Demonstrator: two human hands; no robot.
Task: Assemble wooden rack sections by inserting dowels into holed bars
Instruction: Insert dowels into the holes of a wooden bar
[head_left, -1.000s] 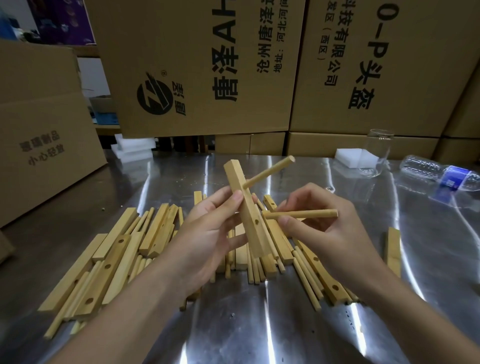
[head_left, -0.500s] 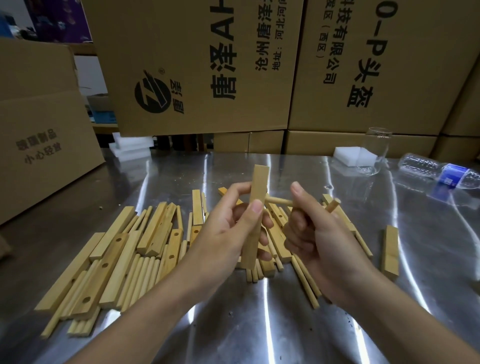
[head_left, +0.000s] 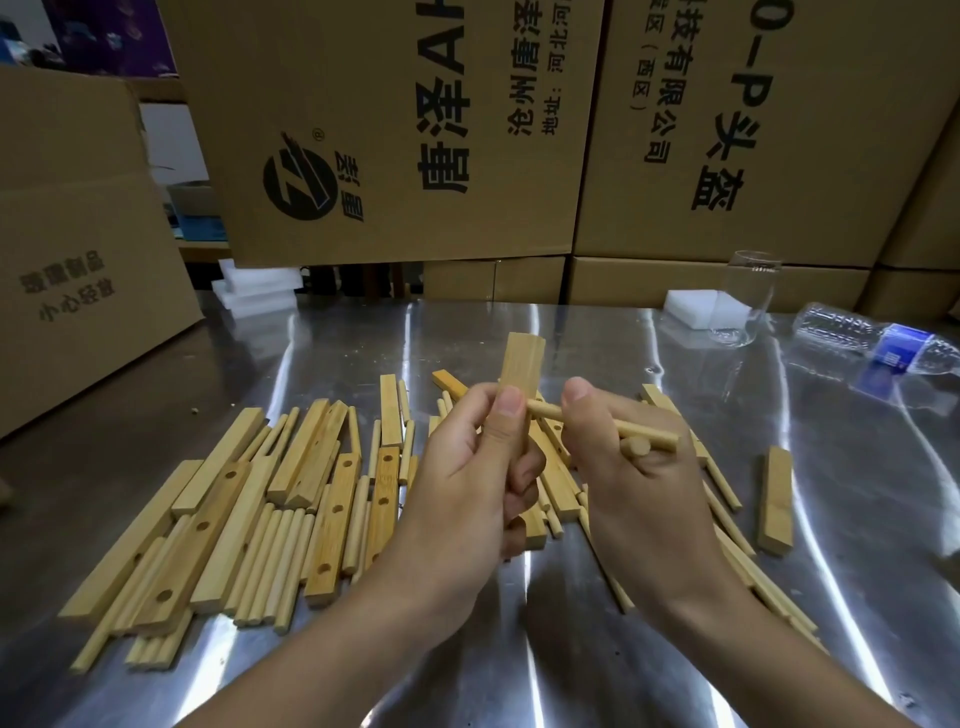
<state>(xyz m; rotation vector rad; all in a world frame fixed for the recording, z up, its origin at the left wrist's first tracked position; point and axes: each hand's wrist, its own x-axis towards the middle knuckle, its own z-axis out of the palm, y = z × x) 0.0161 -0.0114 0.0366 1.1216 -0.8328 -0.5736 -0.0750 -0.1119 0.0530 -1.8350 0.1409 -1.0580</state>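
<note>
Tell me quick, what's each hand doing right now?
Left hand: closed, holding the upright bar.
Right hand: closed, holding dowels.

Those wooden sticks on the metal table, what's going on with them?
A person is building rack pieces. The left hand holds a wooden bar upright, while the right hand grips two dowels, one meeting the bar's side. Loose bars and dowels lie spread on the steel table.

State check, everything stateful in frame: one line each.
Left hand: shut on holed bar.
Holed bar: held upright, dowel against its side.
Right hand: shut on dowels.
Dowels: two in hand.
Glass: upright, empty.
Water bottle: lying on side.
Loose bars and dowels: flat on table.
</note>
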